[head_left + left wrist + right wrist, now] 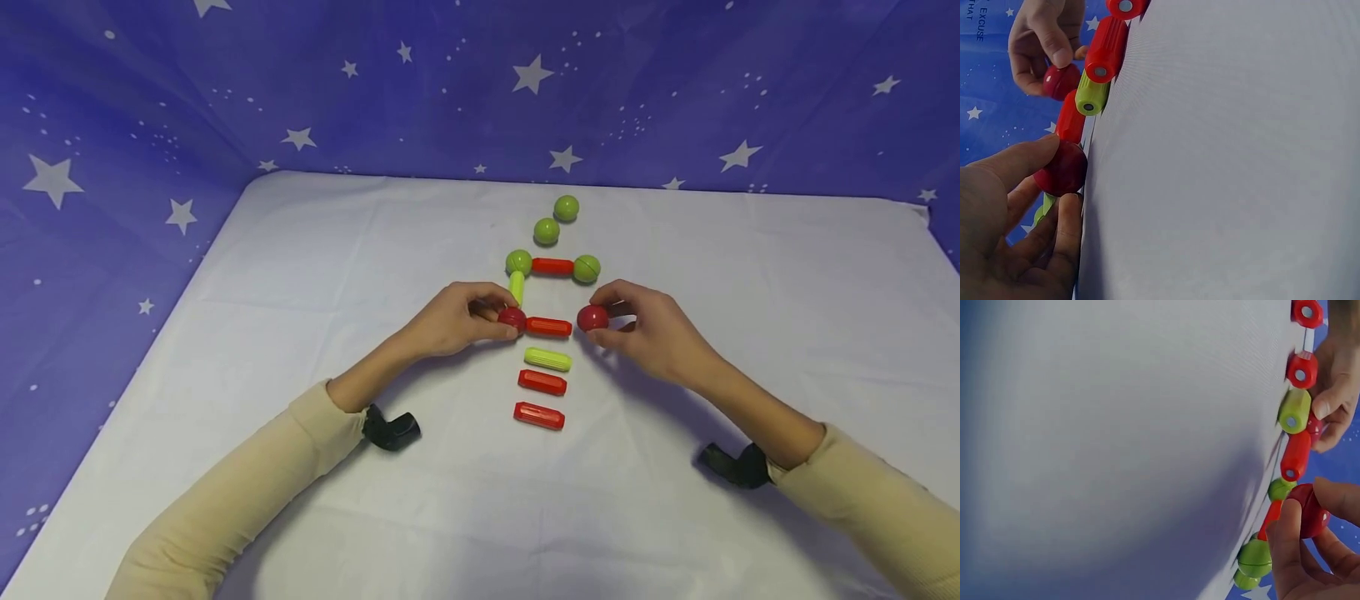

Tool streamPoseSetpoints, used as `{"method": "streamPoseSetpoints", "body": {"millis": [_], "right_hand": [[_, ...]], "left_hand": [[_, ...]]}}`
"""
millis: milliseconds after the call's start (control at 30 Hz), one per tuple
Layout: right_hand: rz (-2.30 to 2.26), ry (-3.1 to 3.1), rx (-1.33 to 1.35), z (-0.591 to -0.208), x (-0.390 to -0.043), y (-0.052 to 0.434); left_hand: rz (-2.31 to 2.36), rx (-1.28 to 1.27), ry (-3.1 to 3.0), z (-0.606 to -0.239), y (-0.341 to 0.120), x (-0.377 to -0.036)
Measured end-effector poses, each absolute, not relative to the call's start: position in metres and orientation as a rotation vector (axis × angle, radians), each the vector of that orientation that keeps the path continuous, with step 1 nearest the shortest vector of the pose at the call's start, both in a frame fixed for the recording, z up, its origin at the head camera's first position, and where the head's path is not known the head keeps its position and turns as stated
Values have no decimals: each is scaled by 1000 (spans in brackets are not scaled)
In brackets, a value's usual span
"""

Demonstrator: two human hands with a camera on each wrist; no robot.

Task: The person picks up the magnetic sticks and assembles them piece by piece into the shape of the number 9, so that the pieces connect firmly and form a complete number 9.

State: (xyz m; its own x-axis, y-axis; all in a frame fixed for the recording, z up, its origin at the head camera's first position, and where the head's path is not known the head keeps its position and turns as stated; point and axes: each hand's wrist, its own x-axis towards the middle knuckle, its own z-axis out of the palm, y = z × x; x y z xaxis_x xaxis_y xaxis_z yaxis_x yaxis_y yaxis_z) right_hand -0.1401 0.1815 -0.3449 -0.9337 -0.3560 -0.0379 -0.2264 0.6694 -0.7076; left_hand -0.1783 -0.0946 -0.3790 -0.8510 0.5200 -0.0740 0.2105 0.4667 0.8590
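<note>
My left hand (459, 321) pinches a dark red ball (512, 320) between thumb and fingers. That ball touches the left end of a red magnetic rod (549, 327) and the near end of a yellow-green rod (517, 287). In my right hand (651, 329) another red ball (592, 318) is pinched, a small gap away from the red rod's right end. In the right wrist view a metal tip shows at this rod's (1295, 456) free end. Behind, a green ball (519, 262), a red rod (552, 266) and a second green ball (587, 268) form a row.
Two loose green balls, one nearer (547, 231) and one farther (567, 207), lie at the back. Toward the front lie a yellow-green rod (547, 359) and two red rods, one nearer the middle (542, 382) and one below (539, 415). A star-printed blue cloth (420, 92) borders the white table (465, 500).
</note>
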Motion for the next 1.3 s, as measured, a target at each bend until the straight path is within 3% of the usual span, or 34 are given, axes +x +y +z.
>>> {"method": "streamPoseSetpoints", "body": {"millis": [1300], "right_hand": [[-935, 2720, -589, -354, -137, 180]], "left_hand": [[1333, 631, 2396, -379, -95, -178]]}}
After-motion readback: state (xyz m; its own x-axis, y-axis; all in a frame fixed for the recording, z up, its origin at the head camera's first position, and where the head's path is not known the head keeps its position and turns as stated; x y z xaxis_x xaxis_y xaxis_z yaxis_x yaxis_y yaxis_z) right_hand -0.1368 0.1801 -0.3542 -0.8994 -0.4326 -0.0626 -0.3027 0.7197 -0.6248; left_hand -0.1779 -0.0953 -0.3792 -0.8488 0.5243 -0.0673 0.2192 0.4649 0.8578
